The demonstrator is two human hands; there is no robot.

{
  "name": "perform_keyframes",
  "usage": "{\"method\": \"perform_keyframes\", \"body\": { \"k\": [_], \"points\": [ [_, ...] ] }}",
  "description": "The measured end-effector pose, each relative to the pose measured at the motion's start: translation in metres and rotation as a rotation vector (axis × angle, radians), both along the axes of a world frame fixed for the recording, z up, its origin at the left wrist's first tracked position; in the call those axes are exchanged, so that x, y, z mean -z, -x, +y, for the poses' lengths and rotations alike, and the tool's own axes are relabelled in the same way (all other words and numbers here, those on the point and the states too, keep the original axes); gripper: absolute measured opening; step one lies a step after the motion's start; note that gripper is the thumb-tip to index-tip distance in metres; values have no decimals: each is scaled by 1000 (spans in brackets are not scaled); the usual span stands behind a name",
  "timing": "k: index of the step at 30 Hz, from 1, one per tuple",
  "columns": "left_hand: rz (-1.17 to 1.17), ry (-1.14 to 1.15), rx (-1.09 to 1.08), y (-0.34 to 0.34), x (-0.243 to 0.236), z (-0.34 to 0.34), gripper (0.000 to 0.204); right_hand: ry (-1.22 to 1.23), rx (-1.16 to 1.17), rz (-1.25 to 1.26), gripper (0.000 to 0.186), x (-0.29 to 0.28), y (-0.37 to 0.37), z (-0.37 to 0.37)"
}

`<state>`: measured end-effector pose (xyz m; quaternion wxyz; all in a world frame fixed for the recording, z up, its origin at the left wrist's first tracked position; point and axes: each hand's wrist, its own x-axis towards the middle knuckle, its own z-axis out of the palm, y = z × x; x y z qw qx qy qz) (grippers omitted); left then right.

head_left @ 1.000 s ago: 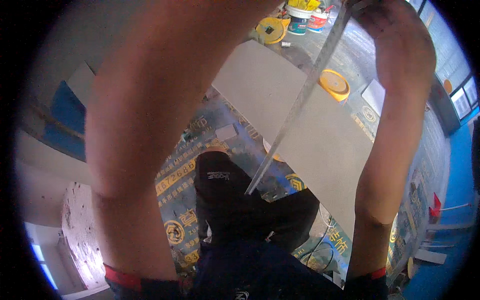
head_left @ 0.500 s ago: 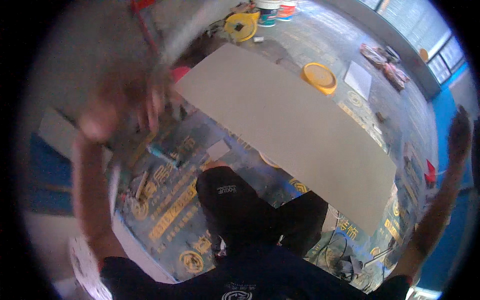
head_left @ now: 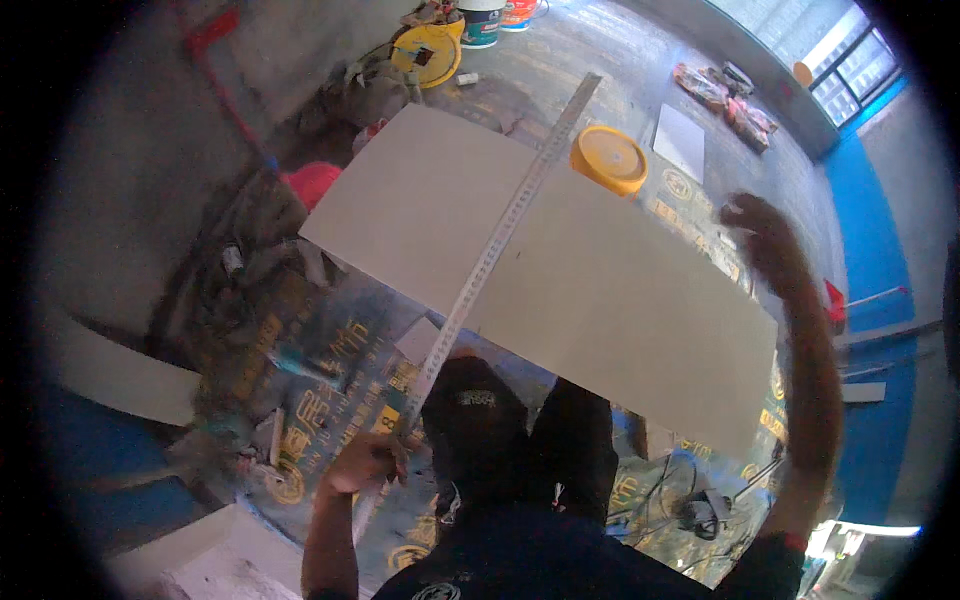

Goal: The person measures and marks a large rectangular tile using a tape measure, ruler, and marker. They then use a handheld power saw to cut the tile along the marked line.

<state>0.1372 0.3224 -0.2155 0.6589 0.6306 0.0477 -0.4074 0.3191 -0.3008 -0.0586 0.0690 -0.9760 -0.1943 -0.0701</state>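
A large beige rectangular tile (head_left: 640, 310) lies in front of my knees, slanting from upper left to lower right. Across it runs a long metal ruler (head_left: 503, 235) with fine markings, its far end reaching past the tile's far edge. My left hand (head_left: 365, 465) is closed around the ruler's near part, left of my legs. Over the tile's right end, my right hand (head_left: 765, 235) is raised with bent fingers apart; nothing shows in it. A small pale tile piece (head_left: 416, 342) lies by my left knee, beside the ruler.
Beyond the tile stands a yellow round bucket lid (head_left: 610, 158), with a white panel (head_left: 680, 142) to its right. Paint buckets (head_left: 482, 24) and a yellow tub (head_left: 427, 55) are at the far left. A power tool with a cord (head_left: 708, 512) lies at lower right.
The ruler has come into view and now lies across the tile. My left hand has moved down and right, gripping it. My right hand has moved left, toward the tile.
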Motion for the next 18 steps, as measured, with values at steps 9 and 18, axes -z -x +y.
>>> {"method": "perform_keyframes", "body": {
  "k": [9, 18],
  "points": [
    [258, 124, -8, 32, 7, 25, 19, -1337, 289, 276, 40, 115, -127, 178],
    [134, 31, -190, -27, -3, -30, 63, -1496, 332, 778, 21, 189, -75, 218]
  ]
}}
